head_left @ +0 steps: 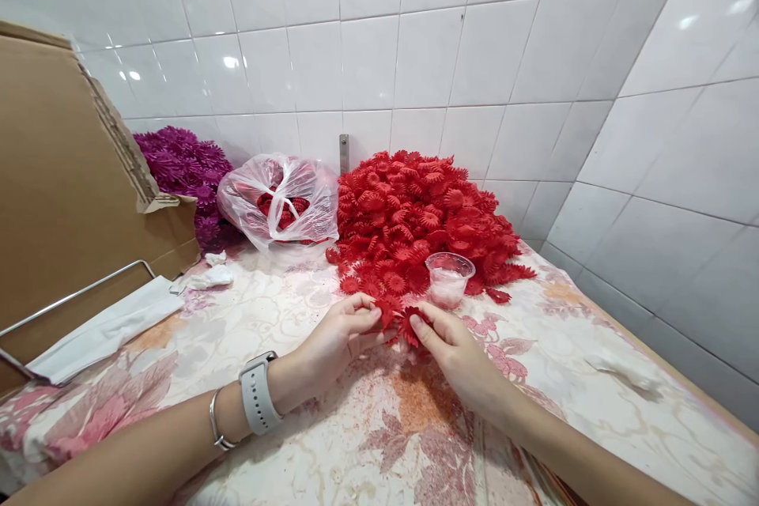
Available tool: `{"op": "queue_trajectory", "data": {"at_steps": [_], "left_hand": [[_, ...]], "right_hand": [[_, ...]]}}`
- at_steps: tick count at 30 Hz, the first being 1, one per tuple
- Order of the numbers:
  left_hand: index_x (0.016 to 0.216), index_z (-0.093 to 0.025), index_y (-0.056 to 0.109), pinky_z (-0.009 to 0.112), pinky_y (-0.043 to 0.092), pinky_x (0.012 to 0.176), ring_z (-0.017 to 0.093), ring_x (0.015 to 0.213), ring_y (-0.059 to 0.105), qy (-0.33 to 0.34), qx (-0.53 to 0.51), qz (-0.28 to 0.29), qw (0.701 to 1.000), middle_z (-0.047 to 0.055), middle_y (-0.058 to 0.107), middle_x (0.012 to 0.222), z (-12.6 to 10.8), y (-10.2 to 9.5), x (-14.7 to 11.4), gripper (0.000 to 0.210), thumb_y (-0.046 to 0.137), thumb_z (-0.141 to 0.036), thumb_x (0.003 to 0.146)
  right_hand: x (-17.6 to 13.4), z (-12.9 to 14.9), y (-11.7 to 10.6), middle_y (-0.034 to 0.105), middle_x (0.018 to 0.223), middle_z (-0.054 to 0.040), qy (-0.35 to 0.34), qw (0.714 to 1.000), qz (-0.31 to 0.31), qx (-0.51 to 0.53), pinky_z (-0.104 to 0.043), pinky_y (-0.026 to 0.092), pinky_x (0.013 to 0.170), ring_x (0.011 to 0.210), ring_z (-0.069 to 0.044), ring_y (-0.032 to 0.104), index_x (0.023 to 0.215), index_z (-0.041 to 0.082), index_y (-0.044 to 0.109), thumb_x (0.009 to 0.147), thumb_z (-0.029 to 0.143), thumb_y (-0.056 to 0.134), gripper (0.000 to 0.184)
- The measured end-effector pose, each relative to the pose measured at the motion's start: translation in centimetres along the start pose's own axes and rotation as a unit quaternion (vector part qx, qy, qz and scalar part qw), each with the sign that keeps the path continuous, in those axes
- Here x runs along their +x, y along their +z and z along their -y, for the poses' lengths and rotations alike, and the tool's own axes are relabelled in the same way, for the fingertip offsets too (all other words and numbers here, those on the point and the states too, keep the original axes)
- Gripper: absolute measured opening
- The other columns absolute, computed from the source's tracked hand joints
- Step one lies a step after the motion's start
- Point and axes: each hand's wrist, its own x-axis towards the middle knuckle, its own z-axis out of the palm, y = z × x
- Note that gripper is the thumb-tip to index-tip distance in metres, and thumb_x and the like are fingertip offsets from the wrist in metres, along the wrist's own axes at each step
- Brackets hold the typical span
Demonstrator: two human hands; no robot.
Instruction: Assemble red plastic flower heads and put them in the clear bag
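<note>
Head view: red, jagged-edged flowers (409, 327)

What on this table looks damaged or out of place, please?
The cardboard box at left looks damaged: its right edge is ragged, with torn layers exposed, unlike its smooth face. Crumpled white scraps also lie on the tablecloth nearby, as if discarded.

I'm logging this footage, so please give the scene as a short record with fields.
Left hand: holding a red flower piece
Right hand: holding a darker red flower piece
Red heap: beyond both hands
Clear cup: at the heap's front
Plastic bag: left of the heap, red pieces inside
Purple pile: partly behind the cardboard box
</note>
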Motion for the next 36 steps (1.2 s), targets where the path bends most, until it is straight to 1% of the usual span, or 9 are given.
{"op": "queue_trajectory", "data": {"at_steps": [2,5,9,11,16,19,26,29,36], "left_hand": [[0.074,-0.015,0.056,0.029,0.046,0.075,0.013,0.070,0.059,-0.017,0.013,-0.010,1.000,0.003,0.060,0.077,-0.4,0.1,-0.1,0.019,0.063,-0.032,0.070],[0.084,-0.017,0.058,0.030,0.046,0.070,0.014,0.069,0.057,-0.001,0.089,0.008,0.996,0.003,0.060,0.081,-1.0,0.2,-0.3,0.028,0.059,-0.043,0.072],[0.075,-0.015,0.063,0.022,0.041,0.063,0.011,0.065,0.052,0.099,0.312,0.037,0.944,0.001,0.059,0.071,-1.1,0.0,-0.3,0.016,0.065,-0.030,0.070],[0.069,-0.014,0.063,0.022,0.039,0.062,0.011,0.064,0.050,0.131,0.367,0.044,0.920,0.001,0.058,0.067,-0.9,-0.2,-0.2,0.019,0.059,-0.031,0.074],[0.076,-0.015,0.064,0.022,0.039,0.063,0.011,0.066,0.051,0.125,0.345,0.059,0.928,0.001,0.059,0.070,-0.5,-0.2,-0.3,0.018,0.056,-0.031,0.077],[0.075,-0.015,0.064,0.021,0.038,0.062,0.010,0.063,0.049,0.096,0.319,0.073,0.940,0.000,0.057,0.067,-0.8,0.1,-0.5,0.016,0.057,-0.029,0.076],[0.066,-0.012,0.063,0.020,0.033,0.055,0.008,0.054,0.044,0.052,0.258,0.079,0.962,-0.001,0.054,0.058,-1.2,0.7,-0.8,0.014,0.059,-0.023,0.074],[0.066,-0.012,0.064,0.019,0.032,0.053,0.007,0.053,0.044,0.049,0.234,0.075,0.968,0.000,0.056,0.059,-1.0,0.7,-0.8,0.014,0.059,-0.022,0.073],[0.065,-0.012,0.063,0.020,0.031,0.051,0.008,0.053,0.044,0.032,0.196,0.077,0.977,0.002,0.059,0.060,-0.5,0.7,-0.9,0.014,0.060,-0.023,0.071]], "right_hand": [[-0.1,0.5,-0.3,0.054,0.067,-0.0004,-0.047,0.991,-0.015,-0.127,-0.026,0.037,0.058,0.061,-0.014,0.048,0.072,0.018,0.049,0.085,0.030,0.040,0.020],[-0.4,1.3,-0.4,0.055,0.067,-0.0002,-0.099,0.971,-0.020,-0.215,-0.026,0.035,0.059,0.061,-0.014,0.049,0.075,0.018,0.051,0.085,0.021,0.037,0.017],[-0.7,2.0,-0.3,0.057,0.067,-0.0002,-0.110,0.970,-0.029,-0.214,-0.025,0.037,0.058,0.061,-0.014,0.051,0.076,0.018,0.053,0.084,0.020,0.040,0.014],[-0.8,2.1,-0.3,0.059,0.069,-0.0007,-0.089,0.978,-0.025,-0.186,-0.025,0.038,0.058,0.063,-0.014,0.053,0.077,0.019,0.054,0.083,0.024,0.045,0.012],[-0.5,1.9,-0.5,0.063,0.086,-0.0015,-0.041,0.998,-0.011,-0.037,-0.026,0.041,0.068,0.080,-0.016,0.055,0.084,0.021,0.061,0.079,0.027,0.053,0.011],[-0.3,1.6,-0.6,0.060,0.075,0.0003,0.010,0.999,-0.007,0.049,-0.024,0.039,0.062,0.071,-0.014,0.053,0.076,0.020,0.062,0.075,0.027,0.058,0.008],[-0.4,1.5,-0.2,0.058,0.064,0.0007,0.103,0.963,0.040,0.245,-0.023,0.037,0.059,0.062,-0.011,0.051,0.069,0.015,0.061,0.068,0.028,0.066,0.015],[-0.3,1.5,0.0,0.059,0.063,0.0005,0.110,0.951,0.050,0.283,-0.023,0.039,0.060,0.060,-0.010,0.052,0.066,0.014,0.061,0.066,0.029,0.069,0.017],[0.0,0.6,0.0,0.059,0.060,0.0008,0.088,0.955,0.062,0.276,-0.022,0.041,0.059,0.058,-0.010,0.053,0.066,0.014,0.061,0.067,0.033,0.070,0.021]]}}
